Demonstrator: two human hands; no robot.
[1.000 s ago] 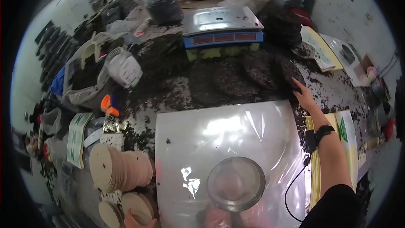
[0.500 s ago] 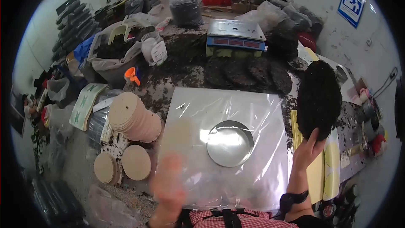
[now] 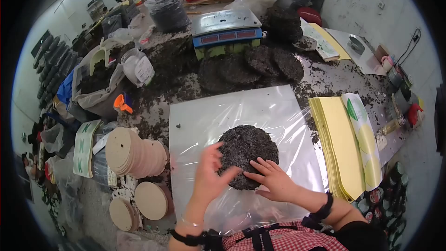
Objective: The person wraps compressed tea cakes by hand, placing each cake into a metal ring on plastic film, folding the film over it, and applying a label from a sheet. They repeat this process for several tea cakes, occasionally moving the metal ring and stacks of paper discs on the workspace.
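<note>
A dark, crumbly round cake [image 3: 242,142] lies on the clear plastic sheets [image 3: 200,116] in front of me. My left hand [image 3: 210,174] is at its left edge, fingers apart and slightly curled, the thumb reaching over the near side. On the lower right of the cake rests my right hand [image 3: 273,177], its fingers spread over the surface. The round metal ring is not visible now; the cake covers the place where it lay.
More dark round cakes [image 3: 239,70] lie beyond the sheets, before a blue scale [image 3: 226,31]. To the left stand stacks of pale round discs [image 3: 134,151], an orange-handled tool [image 3: 123,104] and a lined bin [image 3: 100,92]. Yellow sheets [image 3: 337,146] lie to the right.
The dark cake has come down from my raised right hand onto the plastic over the ring's place. My left hand has moved up to its edge. The view has shifted.
</note>
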